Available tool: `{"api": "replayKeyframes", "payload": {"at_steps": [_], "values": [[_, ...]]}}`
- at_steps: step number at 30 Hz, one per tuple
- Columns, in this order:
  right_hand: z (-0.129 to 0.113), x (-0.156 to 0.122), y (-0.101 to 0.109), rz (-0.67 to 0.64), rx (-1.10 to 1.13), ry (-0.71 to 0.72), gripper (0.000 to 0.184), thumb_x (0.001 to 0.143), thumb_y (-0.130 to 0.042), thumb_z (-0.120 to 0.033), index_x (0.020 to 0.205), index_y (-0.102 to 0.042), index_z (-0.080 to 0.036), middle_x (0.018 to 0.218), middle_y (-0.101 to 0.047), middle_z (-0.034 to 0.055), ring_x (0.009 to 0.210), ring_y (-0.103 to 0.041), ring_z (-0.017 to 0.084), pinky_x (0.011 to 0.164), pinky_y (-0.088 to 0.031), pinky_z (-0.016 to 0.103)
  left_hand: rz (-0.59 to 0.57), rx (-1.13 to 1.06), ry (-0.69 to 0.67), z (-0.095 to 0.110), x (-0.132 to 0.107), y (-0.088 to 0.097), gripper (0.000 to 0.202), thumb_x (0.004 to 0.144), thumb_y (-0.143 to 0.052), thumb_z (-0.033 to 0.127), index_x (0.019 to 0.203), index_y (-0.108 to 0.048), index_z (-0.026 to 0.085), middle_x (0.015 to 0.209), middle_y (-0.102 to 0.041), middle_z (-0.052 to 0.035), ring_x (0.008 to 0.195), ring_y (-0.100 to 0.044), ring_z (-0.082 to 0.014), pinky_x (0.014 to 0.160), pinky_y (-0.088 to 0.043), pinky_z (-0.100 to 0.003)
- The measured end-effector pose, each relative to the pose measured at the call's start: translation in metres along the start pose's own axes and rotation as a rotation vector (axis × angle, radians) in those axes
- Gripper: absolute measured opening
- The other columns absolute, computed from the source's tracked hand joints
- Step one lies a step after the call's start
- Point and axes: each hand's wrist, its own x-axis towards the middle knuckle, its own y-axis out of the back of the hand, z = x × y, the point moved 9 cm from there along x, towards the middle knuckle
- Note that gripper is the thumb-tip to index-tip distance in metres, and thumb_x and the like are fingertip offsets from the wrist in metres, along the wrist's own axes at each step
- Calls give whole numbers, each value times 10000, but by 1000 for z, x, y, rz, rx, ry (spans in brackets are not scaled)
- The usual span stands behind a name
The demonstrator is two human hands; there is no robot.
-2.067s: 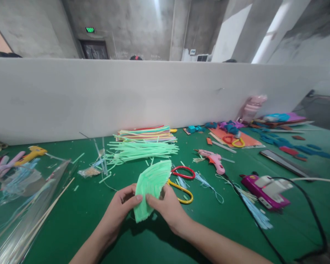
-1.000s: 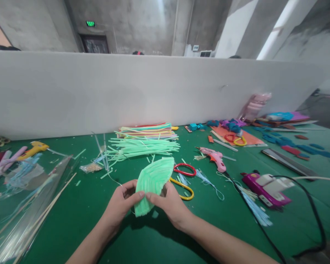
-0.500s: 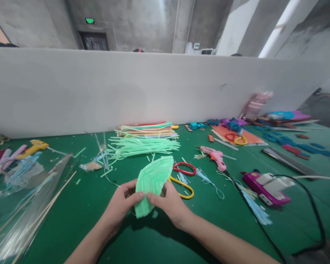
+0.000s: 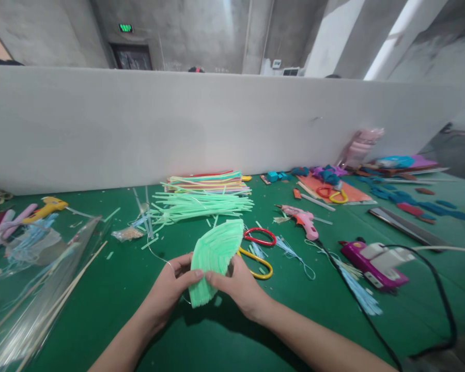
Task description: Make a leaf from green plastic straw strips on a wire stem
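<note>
Both my hands hold a light green ribbed leaf-shaped piece (image 4: 214, 258) upright just above the green table (image 4: 112, 305). My left hand (image 4: 169, 290) pinches its lower left edge with the thumb on the front. My right hand (image 4: 238, 288) grips its lower right side, fingers closed on it. A thin wire loops from under my left hand toward the left. Just behind the piece lie red and yellow scissors (image 4: 258, 248) and a spread of light green strips (image 4: 199, 204).
A stack of coloured sheets (image 4: 207, 182) lies by the white partition (image 4: 178, 124). A pink glue gun (image 4: 300, 219) and a purple power strip (image 4: 375, 263) with a black cable lie to the right. Clear plastic wrap (image 4: 34, 289) and a yellow glue gun (image 4: 44, 209) lie left.
My hands and the green piece have stayed almost still. The view has tilted slightly, nothing on the table has moved.
</note>
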Motion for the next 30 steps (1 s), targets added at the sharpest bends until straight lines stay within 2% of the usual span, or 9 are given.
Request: {"api": "replayKeyframes", "payload": {"at_steps": [3, 7, 11, 19, 30], "values": [[4, 0, -1, -32, -6, -23, 433, 691, -773, -322, 1049, -590, -162, 1032, -692, 71, 945, -651, 234, 847, -520, 371, 4, 46, -20, 1, 1, 0, 318, 766, -724, 331, 1050, -689, 192, 905, -704, -43, 825, -616, -178, 731, -475, -256], [7, 1, -2, -39, -16, -38, 461, 672, -792, -317, 1057, -590, -163, 1050, -691, 77, 948, -655, 237, 849, -522, 377, 37, 10, -28, 0, 3, 1, 206, 828, -643, 390, 869, -658, 189, 738, -609, 17, 655, -536, -109, 618, -426, -205], [5, 1, 0, -23, -2, -31, 445, 674, -792, -322, 1046, -598, -173, 1037, -690, 64, 946, -655, 223, 842, -523, 355, 50, 33, -39, 2, 4, 3, 195, 797, -682, 364, 769, -617, 181, 692, -559, 38, 621, -495, -93, 601, -405, -194], [3, 0, -2, -26, 10, -34, 464, 658, -793, -323, 1042, -590, -158, 1003, -695, 62, 912, -652, 221, 807, -521, 339, 27, 106, -74, 9, 3, 3, 245, 782, -691, 333, 949, -697, 154, 818, -668, -44, 769, -585, -183, 702, -450, -264], [2, 2, -1, -43, -14, -22, 460, 690, -784, -333, 1070, -591, -160, 1075, -686, 85, 974, -641, 247, 857, -507, 387, 36, 34, -17, 7, -1, -1, 233, 785, -695, 340, 954, -700, 179, 816, -676, -28, 731, -578, -150, 653, -449, -226]]}}
